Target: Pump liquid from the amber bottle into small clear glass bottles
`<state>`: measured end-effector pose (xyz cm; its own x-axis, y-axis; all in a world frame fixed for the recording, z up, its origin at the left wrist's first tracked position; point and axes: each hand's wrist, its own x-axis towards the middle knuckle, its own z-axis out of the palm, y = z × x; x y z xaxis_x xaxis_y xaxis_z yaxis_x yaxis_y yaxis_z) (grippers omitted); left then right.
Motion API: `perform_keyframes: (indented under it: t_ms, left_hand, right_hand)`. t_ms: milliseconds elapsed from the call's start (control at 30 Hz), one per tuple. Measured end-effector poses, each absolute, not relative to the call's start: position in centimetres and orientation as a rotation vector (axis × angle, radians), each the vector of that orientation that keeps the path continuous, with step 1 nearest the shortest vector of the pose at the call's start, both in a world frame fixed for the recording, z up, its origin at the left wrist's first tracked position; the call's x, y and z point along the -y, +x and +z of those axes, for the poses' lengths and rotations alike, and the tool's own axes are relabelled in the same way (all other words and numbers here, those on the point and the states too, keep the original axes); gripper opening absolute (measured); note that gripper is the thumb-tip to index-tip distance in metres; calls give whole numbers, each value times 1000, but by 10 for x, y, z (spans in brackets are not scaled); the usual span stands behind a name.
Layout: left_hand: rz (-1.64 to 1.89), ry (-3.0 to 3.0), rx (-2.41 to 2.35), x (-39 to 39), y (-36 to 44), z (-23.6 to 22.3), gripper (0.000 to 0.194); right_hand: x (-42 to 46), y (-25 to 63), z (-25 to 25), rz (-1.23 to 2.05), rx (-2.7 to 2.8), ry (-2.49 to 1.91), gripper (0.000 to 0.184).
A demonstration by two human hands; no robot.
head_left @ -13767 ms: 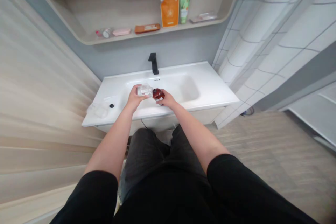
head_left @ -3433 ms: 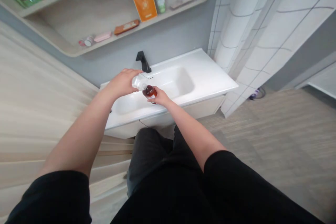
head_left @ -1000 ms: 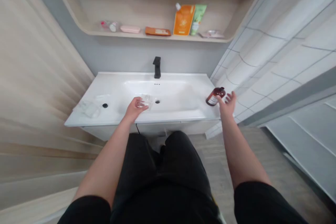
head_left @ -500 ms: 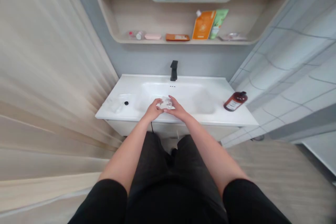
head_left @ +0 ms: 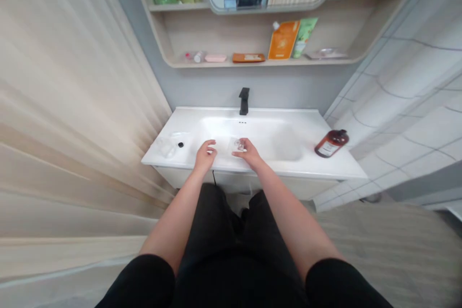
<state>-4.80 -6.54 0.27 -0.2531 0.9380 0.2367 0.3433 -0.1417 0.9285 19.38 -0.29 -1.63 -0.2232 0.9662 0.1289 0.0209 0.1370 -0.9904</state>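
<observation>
The left hand [head_left: 205, 156] has released the clear container [head_left: 237, 145] and is free, fingers curled. The right hand [head_left: 251, 155] alone grips it above the washbasin [head_left: 269, 129], centre frame. The amber bottle [head_left: 331, 144] rests ungripped, right of frame.

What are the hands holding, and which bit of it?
The right hand holds a clear container by its right end. The left hand holds nothing.
</observation>
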Motion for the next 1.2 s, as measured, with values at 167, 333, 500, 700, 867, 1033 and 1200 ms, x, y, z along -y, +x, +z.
perform_keyframes:
  t_ms: [167, 333, 500, 700, 867, 1033, 1200]
  left_hand:
    - [1281, 1562, -2413, 126, -147, 17, 35]
    - [721, 1667, -2676, 141, -194, 22, 45]
    - [661, 1660, -2700, 128, -192, 11, 48]
    - [859, 1506, -2719, 141, -187, 16, 43]
    - [1599, 1280, -2478, 172, -159, 47, 41]
    - [1653, 1478, -1710, 202, -90, 93, 31]
    - [1291, 1814, -1684, 214, -42, 126, 22]
  right_hand:
    - [-1, 193, -19, 1291, 1460, -999, 79]
    - [-3, 194, -19, 1301, 1455, -986, 79]
    - [0, 193, -23, 1294, 1465, -988, 79]
    - [0, 193, -20, 1287, 1472, -975, 79]
    - [19, 191, -6, 1243, 1463, -977, 83]
    - [84, 197, 6, 1197, 1488, -926, 83]
    - [135, 219, 23, 1061, 1525, -1009, 74]
